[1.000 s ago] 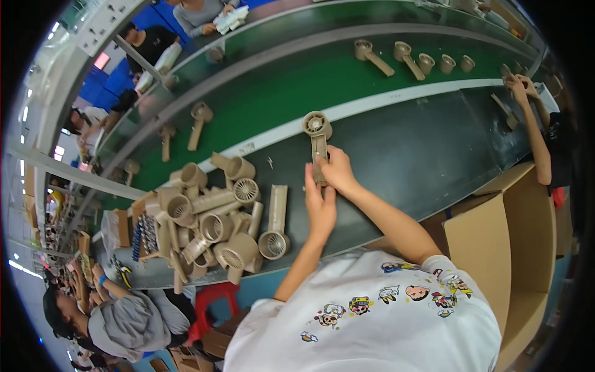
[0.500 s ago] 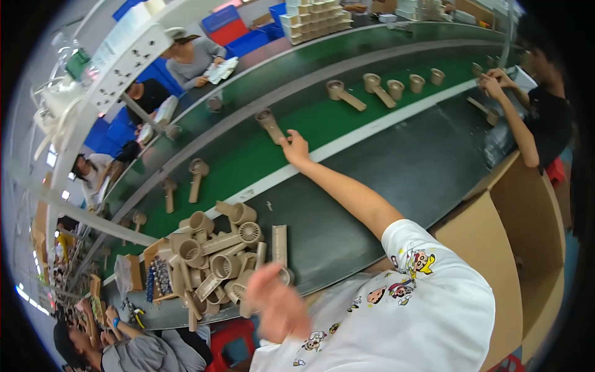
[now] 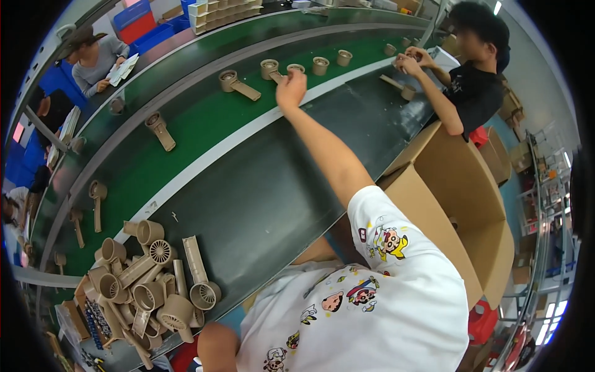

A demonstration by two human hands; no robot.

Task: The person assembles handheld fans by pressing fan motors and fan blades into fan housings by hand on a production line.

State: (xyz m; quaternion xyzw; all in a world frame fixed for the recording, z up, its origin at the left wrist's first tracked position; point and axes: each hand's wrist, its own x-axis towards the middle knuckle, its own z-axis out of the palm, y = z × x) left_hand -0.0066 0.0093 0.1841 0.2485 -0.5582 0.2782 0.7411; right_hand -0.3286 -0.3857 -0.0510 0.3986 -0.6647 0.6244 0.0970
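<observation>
My right hand (image 3: 291, 92) reaches across to the green conveyor belt (image 3: 204, 115), its fingers bent and drawn together. They cover the handle end of a beige handled ring part (image 3: 269, 67) and overlap a small beige cup (image 3: 295, 67) just behind; what they grip, if anything, is hidden. More cups (image 3: 320, 65) and handled parts (image 3: 162, 132) are spaced along the belt. At the lower edge, by the pile of beige plastic parts (image 3: 149, 294), a bare portion of my left arm (image 3: 217, 347) shows; its fingers cannot be seen.
An open cardboard box (image 3: 462, 204) stands to my right. Beyond it, a co-worker in black (image 3: 477, 87) handles a part at the dark worktop (image 3: 248, 186). People sit across the line, beside stacked white trays (image 3: 226, 13). A red stool (image 3: 482, 322) is at lower right.
The view has swung right. My right hand has left one handled part and is farther right along the belt, over another. My left hand has dropped from in front of my chest to the lower edge.
</observation>
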